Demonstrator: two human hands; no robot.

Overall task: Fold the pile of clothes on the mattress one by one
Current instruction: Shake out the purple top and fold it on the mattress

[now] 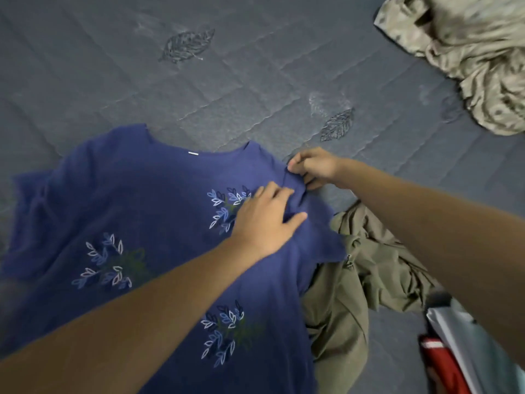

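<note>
Hands are working the blue shirt (142, 223) lying spread on the mattress (255, 81): the left hand (265, 220) is pressing flat, fingers straight, while the right hand (312, 167) is pinching what looks like the shoulder seam. Olive clothes (355, 280) are lying just beside.

I see a leaf-print shirt (136, 223) spread flat on the mattress (227, 81), filling my lower left, neckline pointing away from me. My left hand (267, 220) rests flat on its right shoulder area; my right hand (311, 166) pinches the shirt's edge just beyond it. A crumpled garment (355, 280) lies right of the shirt, partly tucked under its edge. A second bunched cloth (468, 58) sits far right at the back, well apart. A partly seen object (454, 351) sits at my near right corner.
</note>
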